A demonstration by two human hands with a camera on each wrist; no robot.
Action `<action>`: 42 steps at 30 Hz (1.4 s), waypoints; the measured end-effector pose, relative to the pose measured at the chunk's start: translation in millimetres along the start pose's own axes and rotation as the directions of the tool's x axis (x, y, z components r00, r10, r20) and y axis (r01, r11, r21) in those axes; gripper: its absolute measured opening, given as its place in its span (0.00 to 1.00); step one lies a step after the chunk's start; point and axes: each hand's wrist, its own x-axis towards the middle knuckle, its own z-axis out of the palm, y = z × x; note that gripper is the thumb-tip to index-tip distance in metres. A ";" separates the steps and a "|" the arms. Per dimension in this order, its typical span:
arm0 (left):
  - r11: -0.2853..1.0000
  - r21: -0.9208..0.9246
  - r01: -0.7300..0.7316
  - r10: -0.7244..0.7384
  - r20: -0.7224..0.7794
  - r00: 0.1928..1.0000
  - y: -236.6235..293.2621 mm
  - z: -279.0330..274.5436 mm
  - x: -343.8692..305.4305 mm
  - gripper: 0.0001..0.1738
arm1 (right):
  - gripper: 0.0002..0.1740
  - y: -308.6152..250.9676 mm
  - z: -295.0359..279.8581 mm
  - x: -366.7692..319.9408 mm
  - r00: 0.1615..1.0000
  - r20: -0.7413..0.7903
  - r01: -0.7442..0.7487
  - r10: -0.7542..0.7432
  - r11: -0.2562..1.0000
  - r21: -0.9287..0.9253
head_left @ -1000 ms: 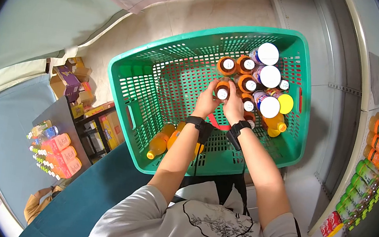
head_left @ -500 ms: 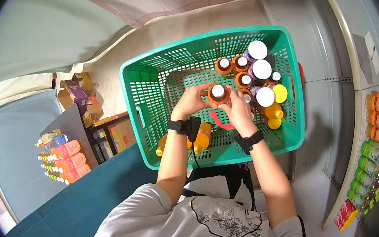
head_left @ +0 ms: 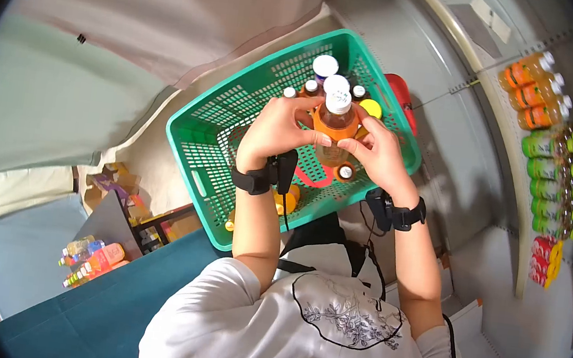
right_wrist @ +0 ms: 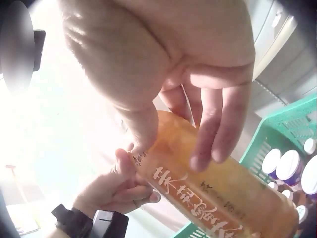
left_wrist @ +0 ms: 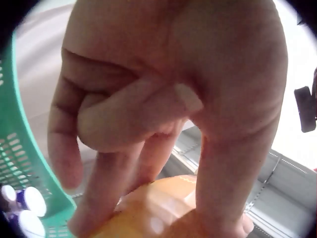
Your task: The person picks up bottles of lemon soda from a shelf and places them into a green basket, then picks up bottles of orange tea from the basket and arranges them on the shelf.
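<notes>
A drink bottle (head_left: 335, 133) with an orange label and a white cap is held up over the green basket (head_left: 220, 93), its cap toward the head camera. My left hand (head_left: 272, 129) grips it from the left, thumb on the near side. From the other side my right hand (head_left: 379, 155) pinches it between thumb and fingers. White characters show on the bottle (right_wrist: 218, 188) in the right wrist view. Only the orange upper part of the bottle (left_wrist: 163, 203) appears under the left hand in the left wrist view, where one finger is folded inward.
Inside the basket stand dark-looking bottles with white caps, white-lidded jars (head_left: 325, 65) and a yellow-lidded one (head_left: 371, 108). Yellow-orange bottles (head_left: 288, 201) lie at its near side. Shelved drinks (head_left: 551, 176) line the right; more bottles (head_left: 94, 263) stand at left beyond a teal-covered surface (head_left: 100, 299).
Both hands have lifted the bottle up out of the basket toward the head camera. The head view has turned, so the basket and the right-hand shelf sit differently in it.
</notes>
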 end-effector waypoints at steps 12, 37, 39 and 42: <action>0.972 -0.101 -0.213 0.231 0.235 0.944 149.2 99.1 3.0 0.32 | 0.27 -27.8 -92.5 -150.0 0.856 -0.501 0.166 -0.127 0.986 0.033; 0.745 -0.614 -0.260 0.662 0.631 0.405 378.5 441.9 -161.0 0.28 | 0.31 -52.0 -169.2 -576.3 0.066 -0.985 -0.273 -0.159 0.947 -0.171; 0.762 -0.608 -0.225 0.643 0.667 0.376 388.8 462.5 -179.3 0.28 | 0.30 -52.1 -165.9 -602.3 0.000 -0.997 -0.290 -0.081 0.954 -0.078; 0.781 -0.598 -0.180 0.621 0.713 0.326 395.9 494.8 -201.2 0.29 | 0.30 -43.7 -158.6 -634.7 -0.105 -0.993 -0.296 -0.046 0.955 -0.013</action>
